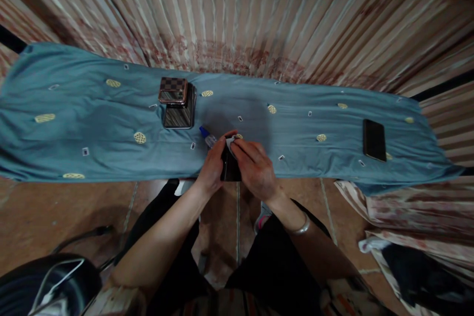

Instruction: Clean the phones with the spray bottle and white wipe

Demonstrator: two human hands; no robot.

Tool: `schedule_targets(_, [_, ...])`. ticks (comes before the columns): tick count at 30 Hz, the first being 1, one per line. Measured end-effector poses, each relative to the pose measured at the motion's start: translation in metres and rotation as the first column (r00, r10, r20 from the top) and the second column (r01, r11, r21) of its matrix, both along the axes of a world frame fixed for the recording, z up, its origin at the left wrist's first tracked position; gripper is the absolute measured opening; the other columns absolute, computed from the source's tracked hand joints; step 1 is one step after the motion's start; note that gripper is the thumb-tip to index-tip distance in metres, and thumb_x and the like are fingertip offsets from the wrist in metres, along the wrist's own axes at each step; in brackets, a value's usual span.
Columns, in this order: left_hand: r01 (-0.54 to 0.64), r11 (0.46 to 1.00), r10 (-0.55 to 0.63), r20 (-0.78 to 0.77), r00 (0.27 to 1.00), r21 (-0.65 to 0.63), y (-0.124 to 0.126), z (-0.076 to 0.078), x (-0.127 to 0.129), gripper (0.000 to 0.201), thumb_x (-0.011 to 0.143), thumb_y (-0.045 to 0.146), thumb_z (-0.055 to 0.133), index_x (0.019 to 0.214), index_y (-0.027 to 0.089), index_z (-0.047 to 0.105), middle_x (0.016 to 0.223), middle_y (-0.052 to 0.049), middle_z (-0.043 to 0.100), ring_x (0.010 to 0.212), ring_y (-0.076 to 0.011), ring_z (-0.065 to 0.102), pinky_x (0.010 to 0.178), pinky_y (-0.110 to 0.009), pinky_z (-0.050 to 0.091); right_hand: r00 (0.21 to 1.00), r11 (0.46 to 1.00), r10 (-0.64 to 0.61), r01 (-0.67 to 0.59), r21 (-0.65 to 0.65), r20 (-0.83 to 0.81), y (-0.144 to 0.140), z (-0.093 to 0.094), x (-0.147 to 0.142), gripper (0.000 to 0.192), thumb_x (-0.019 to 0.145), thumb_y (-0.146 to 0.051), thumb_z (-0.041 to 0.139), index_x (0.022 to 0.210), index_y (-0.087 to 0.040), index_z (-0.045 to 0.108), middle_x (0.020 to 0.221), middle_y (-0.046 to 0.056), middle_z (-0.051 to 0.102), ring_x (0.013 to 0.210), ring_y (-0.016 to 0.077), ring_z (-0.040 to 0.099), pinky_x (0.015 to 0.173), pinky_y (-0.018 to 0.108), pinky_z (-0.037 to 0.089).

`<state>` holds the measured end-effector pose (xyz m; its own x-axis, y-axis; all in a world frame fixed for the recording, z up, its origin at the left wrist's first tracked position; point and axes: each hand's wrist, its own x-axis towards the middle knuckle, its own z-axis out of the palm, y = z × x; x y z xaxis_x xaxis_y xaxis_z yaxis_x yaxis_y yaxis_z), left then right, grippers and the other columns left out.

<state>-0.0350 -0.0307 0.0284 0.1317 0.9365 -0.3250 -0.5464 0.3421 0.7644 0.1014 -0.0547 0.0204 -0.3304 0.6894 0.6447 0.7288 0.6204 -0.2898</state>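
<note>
Both hands, left [213, 168] and right [254, 165], clamp a dark slim phone [229, 170] at the bench [92, 148] edge; wiping pressure could tip it floorward

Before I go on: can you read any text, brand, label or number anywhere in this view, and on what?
None can be read.
Dark phone held between left hand and right hand: no marks show.
Black phone on the blue cloth: blank screen.
Two stacked phones: checker and stripe patterns only.
Blue-capped bottle: any label too small to tell.
Cloth prints: small motifs, no letters.
</note>
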Motion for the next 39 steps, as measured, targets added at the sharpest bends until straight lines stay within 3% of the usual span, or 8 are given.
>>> schedule_targets(5, [0.019,1.000,-0.019,-0.004,1.000,0.008,0.001,-0.003,-0.006,0.035,0.099,0.044,0.061,0.120,0.020,0.074,0.115,-0.005,0.079,0.110,-0.0190,0.073,0.104,-0.030,0.053,0.999,0.999,0.042,-0.042,0.008,0.000,-0.008,-0.002,-0.004,0.038,0.108,-0.014,0.046,0.136,-0.016,0.072,0.128,0.014,0.077,0.119,0.0244,0.072,0.106,0.042,0.062])
schedule_targets(16, [-0.013,0.999,0.017,-0.070,0.997,0.053,-0.009,-0.005,0.015,0.027,0.096,0.041,0.065,0.106,0.019,0.078,0.120,-0.006,0.079,0.138,-0.0233,0.061,0.124,-0.036,0.039,0.997,0.996,-0.020,0.026,0.086,-0.077,-0.003,0.002,0.013,0.039,0.108,-0.014,0.048,0.142,-0.016,0.068,0.129,0.015,0.077,0.122,0.0252,0.071,0.104,0.042,0.062])
schedule_targets(20, [0.042,0.996,-0.038,-0.063,0.997,0.076,-0.007,0.000,0.012,0.030,0.098,0.038,0.058,0.114,0.020,0.076,0.118,-0.005,0.078,0.120,-0.0206,0.070,0.115,-0.035,0.047,0.999,0.999,-0.006,0.008,0.049,-0.052,-0.014,0.004,0.007,0.040,0.108,-0.013,0.048,0.143,-0.016,0.068,0.130,0.014,0.077,0.123,0.0253,0.071,0.106,0.043,0.062])
schedule_targets(25, [0.048,0.999,-0.048,-0.032,0.998,-0.001,-0.004,0.005,0.006,0.036,0.100,0.043,0.055,0.122,0.019,0.072,0.102,-0.005,0.078,0.098,-0.0176,0.073,0.097,-0.030,0.055,0.999,0.999,0.037,-0.037,0.019,0.004,-0.025,0.007,0.000,0.041,0.107,-0.010,0.047,0.142,-0.014,0.068,0.130,0.014,0.077,0.122,0.0245,0.071,0.108,0.040,0.061])
schedule_targets(29, [0.071,0.996,-0.068,-0.062,0.996,0.047,-0.006,0.005,0.011,0.037,0.100,0.042,0.055,0.123,0.020,0.073,0.110,-0.006,0.079,0.112,-0.0208,0.073,0.107,-0.034,0.053,0.999,0.997,0.020,-0.017,0.070,-0.047,-0.021,0.007,0.004,0.041,0.107,-0.010,0.050,0.144,-0.013,0.066,0.131,0.015,0.076,0.125,0.0253,0.070,0.108,0.041,0.061])
schedule_targets(32, [0.066,0.990,-0.050,-0.128,0.990,0.122,-0.008,0.003,0.017,0.031,0.100,0.038,0.055,0.114,0.021,0.077,0.122,-0.006,0.079,0.130,-0.0225,0.067,0.120,-0.037,0.044,0.995,0.993,0.009,0.002,0.114,-0.097,-0.013,0.005,0.011,0.042,0.107,-0.010,0.051,0.146,-0.014,0.064,0.130,0.016,0.077,0.125,0.0252,0.070,0.107,0.042,0.061])
schedule_targets(35, [0.056,0.982,-0.023,-0.181,0.983,0.181,-0.009,-0.001,0.021,0.030,0.100,0.035,0.053,0.109,0.021,0.078,0.129,-0.006,0.078,0.138,-0.0226,0.063,0.127,-0.039,0.037,0.994,0.996,0.000,0.010,0.091,-0.113,-0.008,0.003,0.017,0.042,0.108,-0.013,0.050,0.148,-0.018,0.064,0.131,0.014,0.076,0.125,0.0240,0.071,0.106,0.042,0.061])
schedule_targets(39, [0.070,0.978,-0.020,-0.246,0.969,0.197,-0.010,-0.004,0.023,0.031,0.101,0.035,0.053,0.110,0.021,0.078,0.128,-0.007,0.079,0.138,-0.0231,0.063,0.127,-0.041,0.037,0.995,0.998,-0.038,0.043,0.045,-0.095,-0.006,0.002,0.021,0.041,0.110,-0.017,0.046,0.145,-0.021,0.066,0.132,0.012,0.076,0.123,0.0237,0.072,0.107,0.043,0.061])
